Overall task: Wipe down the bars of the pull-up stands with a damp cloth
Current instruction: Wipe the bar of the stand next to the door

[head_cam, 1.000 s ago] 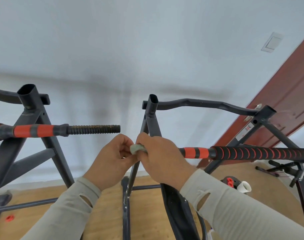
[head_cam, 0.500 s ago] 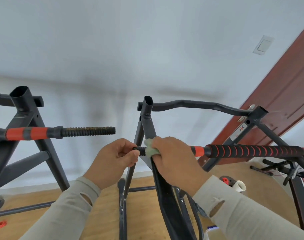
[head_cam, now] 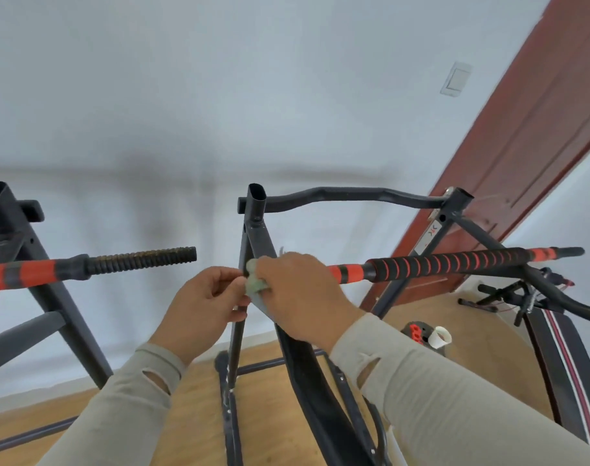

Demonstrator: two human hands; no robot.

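Landmark: right-hand pull-up stand [head_cam: 256, 230], dark grey, open-topped upright post at frame centre.

- Cloth [head_cam: 255, 285]: small, pale green, bunched. Pressed against the front of the post, just below its open top, at the near end of the handle bar. Mostly covered by the right hand.
- Right hand [head_cam: 297, 290]: directly right of the post, over the near end of the handle bar. Fingers curled down around the cloth, gripping it. Whether curled right round the bar beneath: cannot tell.
- Left hand [head_cam: 204, 302]: directly left of the post, level with the cloth. Fingers curled inward, tips meeting at the edge of the cloth; thumb and forefinger seemingly pinching either the cloth or the bar end, which of the two not discernible.
- Handle bar [head_cam: 448, 265]: running rightward from the post, roughly horizontal. Red-and-black banding next to the right hand, then black ribbed foam with red stripes, red again near the far tip.
- Top bar [head_cam: 347, 195]: dark, bent, spanning from the post's top across to a second upright at right.
- Left-hand stand [head_cam: 4, 213]: well left of the post, same build; own handle bar [head_cam: 95, 265] pointing toward the post, red banding then worn black ribbed grip, tip well short of the hands.
- Sleeves [head_cam: 438, 398]: beige, thumb-slit cuffs, below the post.
- Door [head_cam: 522, 156]: red-brown, right of and behind the post.
- Light switch [head_cam: 456, 79]: white, on the wall above and right of the post.
- Floor [head_cam: 193, 415]: wooden, beneath the post.
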